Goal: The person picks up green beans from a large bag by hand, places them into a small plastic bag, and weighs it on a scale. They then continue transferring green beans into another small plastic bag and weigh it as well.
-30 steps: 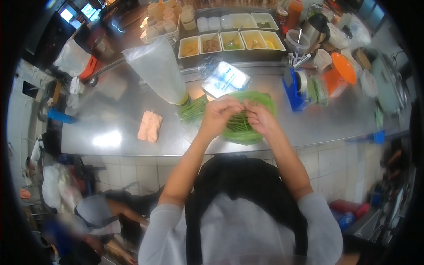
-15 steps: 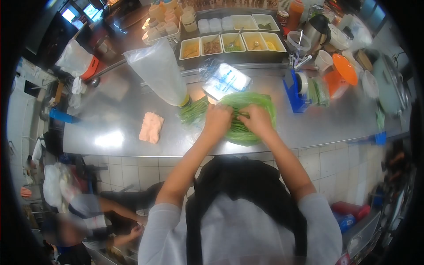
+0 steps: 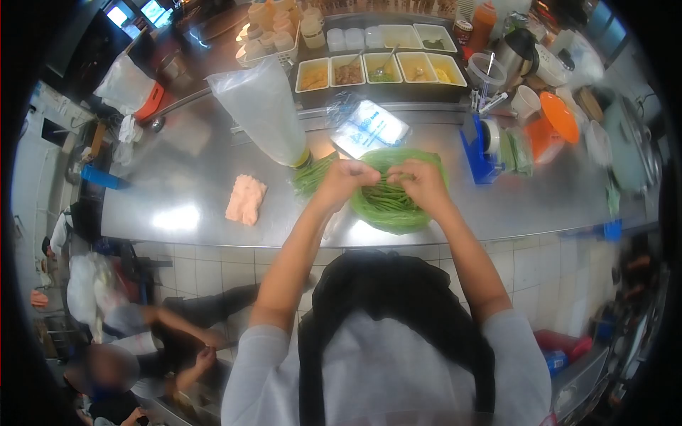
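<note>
A green plastic bag (image 3: 369, 219), opened wide, holds a heap of long green beans (image 3: 396, 200) on the steel counter. Over its left side is my left hand (image 3: 347, 180), thumb and fingers pinched together. My right hand (image 3: 424, 186) faces it above the beans, its fingertips also pinched. The fingertips are a short gap apart; whatever they hold is too small to make out. To the left, beside my left wrist, lies a second bunch of green beans (image 3: 312, 176) on clear plastic.
A tall clear bag (image 3: 259, 113) stands behind the bunch. A folded pink cloth (image 3: 246, 199) lies left, a white-and-blue packet (image 3: 371, 129) behind the beans, a blue tape dispenser (image 3: 476, 153) right. Food tubs (image 3: 312, 75) line the back. Another person (image 3: 142, 341) is at lower left.
My hands have lifted slightly from the beans, and their fingertips have come up over the bag. More of the heap shows below them. The other person's arms have shifted.
</note>
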{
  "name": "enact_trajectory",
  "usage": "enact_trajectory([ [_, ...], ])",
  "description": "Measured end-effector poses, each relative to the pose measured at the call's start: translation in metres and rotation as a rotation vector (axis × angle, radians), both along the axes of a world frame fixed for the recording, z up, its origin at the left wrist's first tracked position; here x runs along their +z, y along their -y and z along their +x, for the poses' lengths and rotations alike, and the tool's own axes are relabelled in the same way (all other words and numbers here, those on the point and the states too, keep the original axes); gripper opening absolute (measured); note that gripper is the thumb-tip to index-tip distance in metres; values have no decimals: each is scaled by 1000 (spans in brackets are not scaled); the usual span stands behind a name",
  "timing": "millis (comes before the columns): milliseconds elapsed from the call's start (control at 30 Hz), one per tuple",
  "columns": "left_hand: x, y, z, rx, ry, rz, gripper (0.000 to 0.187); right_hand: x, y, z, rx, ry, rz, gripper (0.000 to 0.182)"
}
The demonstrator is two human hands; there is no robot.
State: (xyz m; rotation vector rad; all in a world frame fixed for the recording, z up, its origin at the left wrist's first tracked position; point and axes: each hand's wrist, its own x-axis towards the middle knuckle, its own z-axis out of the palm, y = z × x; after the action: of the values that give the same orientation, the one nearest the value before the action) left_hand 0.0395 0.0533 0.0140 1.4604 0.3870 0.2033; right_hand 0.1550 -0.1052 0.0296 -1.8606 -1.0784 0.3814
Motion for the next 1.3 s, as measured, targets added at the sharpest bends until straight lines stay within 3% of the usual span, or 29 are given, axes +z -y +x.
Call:
enact_trajectory([
  [33, -6, -1, 0, -1, 0, 1, 8, 0, -1, -1, -14, -33, 10, 15],
  [100, -12, -2, -1, -29, 144, -443, 9, -3, -2, 0, -32, -66, 22, 14],
  [233, -7, 11, 0, 78, 207, -527, 15, -7, -2, 2, -210, -230, 177, 15],
  [300, -6, 21, 1, 34, -10, 238, 17, -7, -2, 4, -297, -268, 233, 16],
  [400, -4, 29, 2, -39, -197, 356, 17, -16, -2, 9, -394, -231, 278, 18],
  [500, 13, 34, 3, 0, -198, 534, 10, -13, 1, 7, -428, -157, 308, 19],
  [533, 18, 34, 3, -3, -196, 533, 10, -13, 2, 8, -413, -226, 290, 19],
  [600, 29, 32, 0, -228, 165, 517, 9, -18, 1, 10, -400, -297, 270, 21],
  [633, 34, 32, -2, -229, 164, 515, 9, -25, -1, 10, -304, -660, 189, 20],
  [667, 40, 31, -2, -288, 254, 348, 11, -28, -3, 10, -196, -1017, 103, 20],
  [700, 44, 29, -1, -347, 344, 181, 13, -25, -2, 9, -197, -1015, 106, 20],
  [733, 46, 26, 1, -350, 346, 184, 13, -18, -2, 7, -197, -1029, 174, 19],
  [800, 49, 22, 4, -199, 154, 484, 15, -13, -2, 8, -196, -1041, 239, 18],
  [833, 37, 20, 6, -198, 155, 484, 15, -11, -3, 12, -222, -1095, 389, 16],
  [867, 13, 17, 10, -179, 23, 886, 13, -11, -4, 14, -247, -1147, 540, 14],
  [900, -7, 15, 13, -153, -117, 1285, 12, -14, 0, 18, -245, -1146, 538, 14],
  [967, -31, 15, 18, -78, -91, 1417, 11, -22, 11, 28, 73, -1230, 311, 10],
  [1000, -36, 16, 20, -5, -62, 1546, 12, -20, 9, 22, 73, -1228, 312, 10],
  [1067, -34, 15, 20, -16, -62, 1561, 11, -16, 3, 5, -78, -426, -104, 10],
  [1133, -25, 16, 18, -28, -67, 1576, 11, -16, 0, 0, -41, -315, -62, 14],
  [1200, -14, 17, 14, 30, 23, 1610, 8, -12, -2, -4, -69, 200, -119, 18],
  [1300, 0, 11, 13, -30, 43, 1449, 6, -14, -7, 1, 18, 341, -44, 24],
])
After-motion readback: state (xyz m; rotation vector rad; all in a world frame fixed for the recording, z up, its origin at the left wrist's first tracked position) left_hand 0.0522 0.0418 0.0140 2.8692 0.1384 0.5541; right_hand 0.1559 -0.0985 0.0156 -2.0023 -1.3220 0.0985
